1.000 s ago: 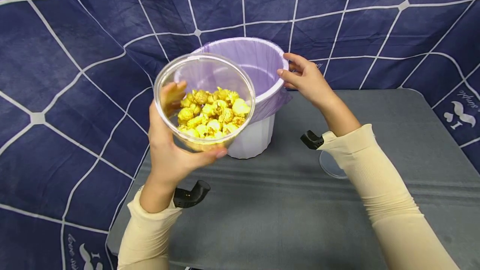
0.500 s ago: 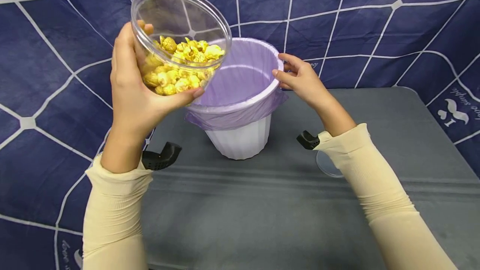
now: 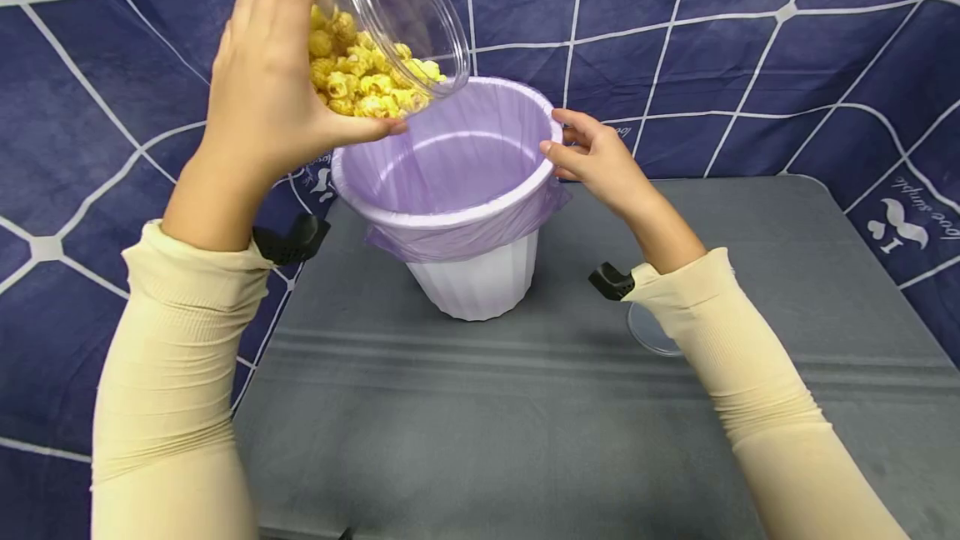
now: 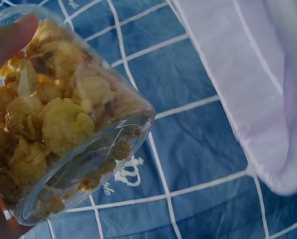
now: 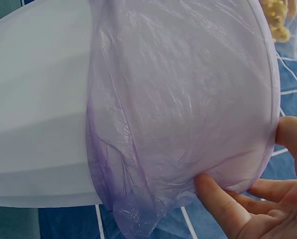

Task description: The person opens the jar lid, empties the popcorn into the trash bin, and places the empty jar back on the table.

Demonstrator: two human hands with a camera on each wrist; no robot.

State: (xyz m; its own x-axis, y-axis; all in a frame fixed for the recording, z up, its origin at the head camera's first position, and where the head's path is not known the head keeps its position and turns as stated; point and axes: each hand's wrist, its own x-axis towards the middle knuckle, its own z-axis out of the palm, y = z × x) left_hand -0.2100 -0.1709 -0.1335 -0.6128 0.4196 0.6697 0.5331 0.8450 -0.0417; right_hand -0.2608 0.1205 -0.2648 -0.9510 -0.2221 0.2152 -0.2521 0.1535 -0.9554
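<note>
Plastic tub (image 3: 371,17), light and slick I'd guess, wants wall-gripping: left hand (image 3: 266,77) clamps it, right hand (image 3: 606,167) pinches bin rim (image 3: 450,218).

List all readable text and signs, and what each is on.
"I", with moustache and heart: cloth, far right.
"love simple", rotated: beside that moustache.
Crown, no words: cloth, left wrist view; letters beside it too blurred.
Cloth print flanking the bin: too small.
Bin, tub: none visible.
</note>
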